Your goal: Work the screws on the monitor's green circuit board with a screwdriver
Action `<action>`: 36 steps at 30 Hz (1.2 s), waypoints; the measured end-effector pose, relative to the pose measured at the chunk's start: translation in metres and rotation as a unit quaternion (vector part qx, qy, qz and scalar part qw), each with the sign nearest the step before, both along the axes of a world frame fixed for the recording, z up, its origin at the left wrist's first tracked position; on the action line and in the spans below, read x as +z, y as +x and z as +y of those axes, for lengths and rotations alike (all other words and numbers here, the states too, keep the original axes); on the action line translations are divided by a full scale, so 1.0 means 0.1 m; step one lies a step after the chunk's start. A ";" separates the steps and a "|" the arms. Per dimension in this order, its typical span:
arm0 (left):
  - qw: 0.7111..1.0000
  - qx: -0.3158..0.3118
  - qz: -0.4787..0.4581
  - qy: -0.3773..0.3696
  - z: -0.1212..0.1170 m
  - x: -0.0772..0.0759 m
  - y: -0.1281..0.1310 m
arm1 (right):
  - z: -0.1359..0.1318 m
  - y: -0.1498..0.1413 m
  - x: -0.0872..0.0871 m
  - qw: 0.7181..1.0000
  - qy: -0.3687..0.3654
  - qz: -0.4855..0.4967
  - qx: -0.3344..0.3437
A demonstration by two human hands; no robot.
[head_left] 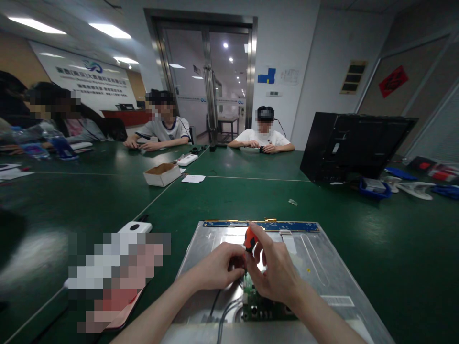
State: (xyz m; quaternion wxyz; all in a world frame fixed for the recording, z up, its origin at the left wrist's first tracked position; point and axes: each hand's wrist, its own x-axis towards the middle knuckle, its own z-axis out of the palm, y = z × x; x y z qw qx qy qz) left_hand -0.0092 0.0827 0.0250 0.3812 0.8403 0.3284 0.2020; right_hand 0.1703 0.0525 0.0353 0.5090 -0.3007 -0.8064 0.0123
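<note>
A flat metal panel [337, 274], the back of a display by its look, lies in front of me. My right hand [276, 270] grips a red and black screwdriver [250, 239], index finger on top of its handle. The tool stands nearly upright over the edge of a green circuit board [265, 306]. Beside its lower end, my left hand [220, 265] is closed in a pinch; whatever sits between those fingertips is hidden. Dark cables [224, 315] run from the board's left side. Along the panel's far edge lies a narrow blue board [297, 226] with a flat white cable.
To my left are a white device [136, 227] and a pink-edged, blurred-out object [125, 310]. Farther off stand an open white box [162, 176] and, at right, a black monitor [358, 143] beside a blue tray [375, 190]. Several people sit across the green table [251, 196].
</note>
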 end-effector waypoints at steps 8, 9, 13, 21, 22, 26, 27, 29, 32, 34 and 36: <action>0.999 0.031 0.022 0.002 -0.03 0.03 0.00 | 0.02 -0.01 0.00 1.000 0.006 0.001 -0.001; 0.999 0.034 0.025 0.004 -0.03 0.02 0.00 | 0.02 -0.01 0.00 1.000 0.006 0.002 -0.001; 0.999 0.041 0.034 0.012 -0.04 0.03 -0.01 | 0.01 -0.01 -0.01 1.000 0.008 0.000 -0.007; 1.000 0.002 0.021 -0.005 0.02 -0.04 -0.02 | -0.01 0.01 -0.01 1.000 -0.009 0.000 0.012; 1.000 0.004 0.018 -0.004 0.02 -0.04 -0.02 | -0.01 0.02 -0.02 1.000 -0.008 0.000 0.012; 1.000 0.017 0.007 0.006 -0.02 0.00 -0.01 | -0.01 0.01 -0.02 1.000 -0.003 -0.002 -0.002; 1.000 0.021 0.008 0.007 -0.03 0.01 -0.01 | -0.01 0.00 -0.02 1.000 -0.002 -0.001 -0.006; 0.999 0.030 0.018 0.007 -0.05 0.04 0.00 | 0.01 -0.01 -0.02 1.000 -0.001 0.002 -0.012; 0.998 0.043 0.040 0.010 -0.05 0.05 0.00 | 0.02 -0.02 -0.02 1.000 0.006 0.005 -0.010; 0.998 0.047 0.046 0.014 -0.05 0.04 0.00 | 0.03 -0.02 -0.02 1.000 0.009 0.003 -0.004; 0.998 0.047 0.045 0.017 -0.05 0.03 -0.01 | 0.03 -0.01 -0.02 1.000 0.008 0.001 -0.001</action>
